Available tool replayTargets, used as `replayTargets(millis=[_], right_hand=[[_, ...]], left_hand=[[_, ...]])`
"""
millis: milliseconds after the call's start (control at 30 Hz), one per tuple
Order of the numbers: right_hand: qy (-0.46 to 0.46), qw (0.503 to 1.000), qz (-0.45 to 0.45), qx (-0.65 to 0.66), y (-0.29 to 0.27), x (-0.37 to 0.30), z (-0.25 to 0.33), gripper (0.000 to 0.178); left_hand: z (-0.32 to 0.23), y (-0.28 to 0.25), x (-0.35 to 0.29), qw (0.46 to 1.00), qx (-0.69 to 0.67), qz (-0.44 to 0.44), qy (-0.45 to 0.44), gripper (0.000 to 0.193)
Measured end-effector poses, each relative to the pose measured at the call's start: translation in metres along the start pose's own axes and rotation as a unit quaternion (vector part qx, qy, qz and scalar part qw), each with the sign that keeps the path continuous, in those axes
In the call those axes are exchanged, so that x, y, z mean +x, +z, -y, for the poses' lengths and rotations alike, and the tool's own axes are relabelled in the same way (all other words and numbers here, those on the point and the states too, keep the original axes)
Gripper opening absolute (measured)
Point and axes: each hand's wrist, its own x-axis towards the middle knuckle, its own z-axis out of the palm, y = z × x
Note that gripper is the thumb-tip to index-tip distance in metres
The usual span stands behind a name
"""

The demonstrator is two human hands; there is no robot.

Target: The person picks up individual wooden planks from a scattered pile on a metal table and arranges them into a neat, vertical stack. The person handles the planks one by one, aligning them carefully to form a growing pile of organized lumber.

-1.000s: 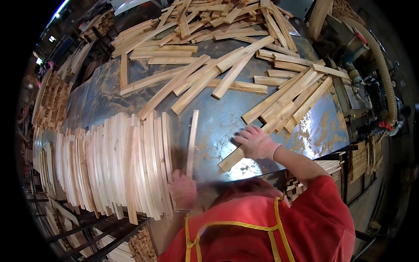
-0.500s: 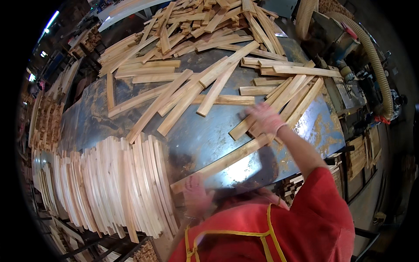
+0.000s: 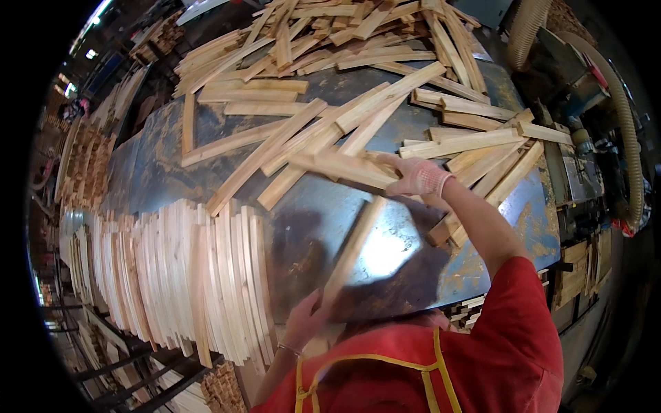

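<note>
The long wood strip (image 3: 351, 251) lies slanted on the shiny metal surface (image 3: 172, 172). The left hand (image 3: 303, 320) pinches its near end; the gloved right hand (image 3: 416, 177) closes on another stick (image 3: 341, 167). Slide it flat (no twisting) beside the neat row of strips (image 3: 179, 275).

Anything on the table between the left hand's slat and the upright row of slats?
Head view: nothing lies there. Between the slat held by the left hand and the upright row of slats shows only bare metal table with a dark shadow.
</note>
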Motion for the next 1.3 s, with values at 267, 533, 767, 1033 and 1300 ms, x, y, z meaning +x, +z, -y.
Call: replayTargets(millis=[267,533,767,1033,1300], right_hand=[[-0.028,0.801,-0.099,0.589,0.26,0.007,0.117,0.091],[0.042,0.968,0.079,0.235,0.279,-0.022,0.153,0.059],[-0.102,0.969,0.118,0.192,0.302,-0.008,0.205,0.077],[-0.099,0.99,-0.034,-0.094,0.072,-0.004,0.079,0.055],[-0.055,0.897,-0.021,-0.438,0.024,-0.022,-0.112,0.059]], left_hand=[[0.007,-0.01,-0.016,0.936,-0.327,-0.07,-0.114,0.061],[0.077,-0.026,-0.067,0.988,-0.121,-0.058,-0.078,0.077],[0.067,-0.019,-0.062,0.913,0.358,-0.194,-0.018,0.087],[0.112,-0.027,-0.035,0.845,0.469,-0.245,-0.072,0.081],[0.025,0.012,0.021,0.886,0.425,-0.184,0.023,0.089]])
